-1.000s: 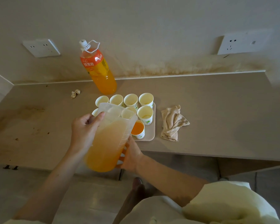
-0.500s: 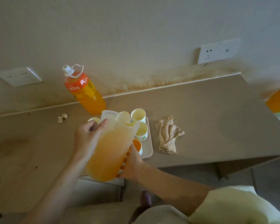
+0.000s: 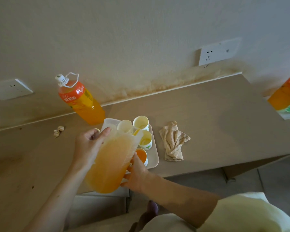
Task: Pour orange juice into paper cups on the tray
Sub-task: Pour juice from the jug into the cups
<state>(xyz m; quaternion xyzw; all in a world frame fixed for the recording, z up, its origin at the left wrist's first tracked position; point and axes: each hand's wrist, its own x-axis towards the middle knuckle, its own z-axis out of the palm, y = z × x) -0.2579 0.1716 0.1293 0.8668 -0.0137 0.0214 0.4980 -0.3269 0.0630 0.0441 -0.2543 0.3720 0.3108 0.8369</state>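
A clear plastic pitcher (image 3: 112, 161) full of orange juice is tilted over the beige tray (image 3: 155, 158). My left hand (image 3: 89, 144) grips its handle near the rim. My right hand (image 3: 137, 174) supports its lower side with the fingers spread underneath. A thin stream leaves the spout into the middle right paper cup (image 3: 146, 139), which holds a little juice. The near right cup (image 3: 141, 155) is full of juice. The far right cup (image 3: 141, 123) has a little juice at the bottom. Other cups are partly hidden behind the pitcher.
A large orange juice bottle (image 3: 80, 99) stands at the back by the wall. A crumpled cloth (image 3: 172, 141) lies right of the tray, a paper scrap (image 3: 58, 130) to the left. Another juice bottle (image 3: 286, 94) is at the far right edge. The tray sits near the table's front edge.
The pitcher has tipped further forward and juice now runs into the middle right cup. My view has shifted left and down; both hands keep their hold.
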